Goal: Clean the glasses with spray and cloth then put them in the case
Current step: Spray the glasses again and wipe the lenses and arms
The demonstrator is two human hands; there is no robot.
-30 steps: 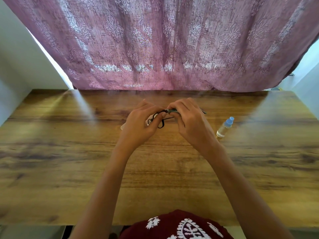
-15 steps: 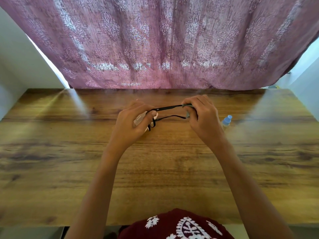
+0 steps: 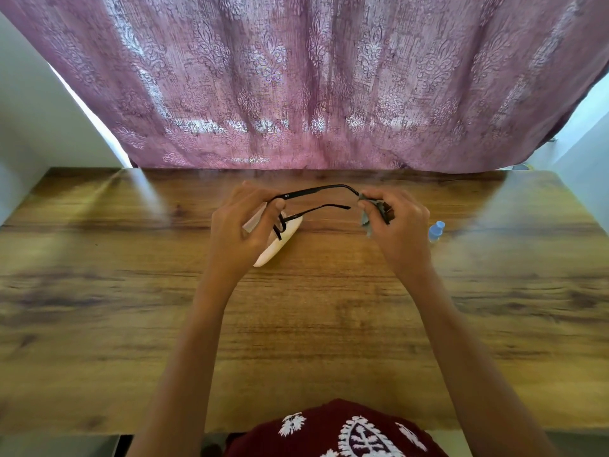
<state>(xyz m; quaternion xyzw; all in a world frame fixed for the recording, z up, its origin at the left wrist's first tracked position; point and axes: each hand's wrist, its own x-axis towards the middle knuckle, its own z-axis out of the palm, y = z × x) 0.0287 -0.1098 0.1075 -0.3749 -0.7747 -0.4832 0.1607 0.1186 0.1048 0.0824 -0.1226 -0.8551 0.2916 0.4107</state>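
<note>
A white, oblong glasses case (image 3: 280,244) lies on the table, partly hidden under the left hand (image 3: 242,225); whether it is open or closed, and whether anything is inside it, cannot be told. Near the right hand (image 3: 400,222), a small clear spray bottle with a light blue cap (image 3: 435,230) sits on the table, mostly hidden behind the wrist.

The black-framed glasses (image 3: 313,201) are held in the air above the table, between both hands. The left hand's fingers are closed around the front of the frame, just above the case. Both temple arms stretch out toward the right. The right hand is pinched shut on a small grey cleaning cloth (image 3: 370,214), which wraps the tip of the upper temple arm; the lower arm's tip is free, just short of the cloth.

The wide wooden table with a brown grain pattern (image 3: 131,308) has streaks of light across its far corners. Behind its far edge hangs a mauve curtain with a pale floral print (image 3: 313,87), with pale walls at either side. A dark red garment with white embroidery (image 3: 346,430) shows at the near edge.
</note>
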